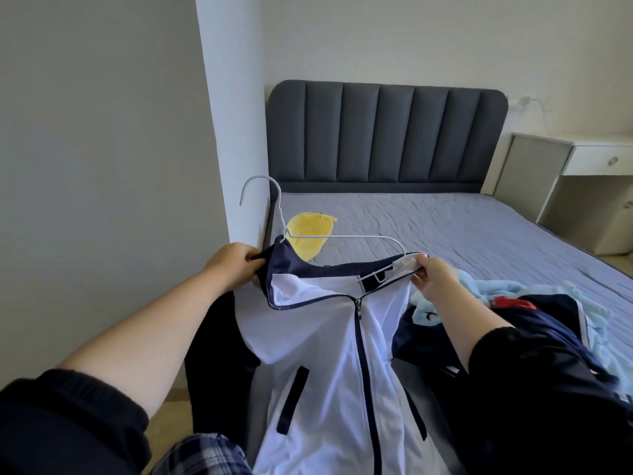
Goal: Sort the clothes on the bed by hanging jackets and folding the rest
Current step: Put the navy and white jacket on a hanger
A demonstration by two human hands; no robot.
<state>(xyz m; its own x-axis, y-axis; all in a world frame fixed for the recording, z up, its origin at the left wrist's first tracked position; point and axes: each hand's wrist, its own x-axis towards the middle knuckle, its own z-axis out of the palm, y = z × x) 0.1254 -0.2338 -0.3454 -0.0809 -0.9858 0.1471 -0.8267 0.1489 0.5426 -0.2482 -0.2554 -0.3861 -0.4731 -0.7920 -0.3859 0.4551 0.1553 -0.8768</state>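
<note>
Jacket held up over the near end of the bed, white hanger only partly in. Left-hand grip pinches the navy collar, right-hand grip pinches the opposite shoulder. Nothing hung yet, I'd say. Just right of the jacket: mixed pile, unsorted. Beyond the jacket: yellow garment, unfolded.

The jacket hangs before the person at the near end of the bed, between the hands. The left hand grips its collar on the left and the right hand pinches it on the right. The hanger sits partly inside the collar, its hook rising up and left above the left hand. Behind the jacket, a cap lies on the mattress near the left edge. A heap of clothes lies on the bed to the jacket's right. The headboard stands at the far end, a wall column to its left and the bench to the bed's right.
</note>
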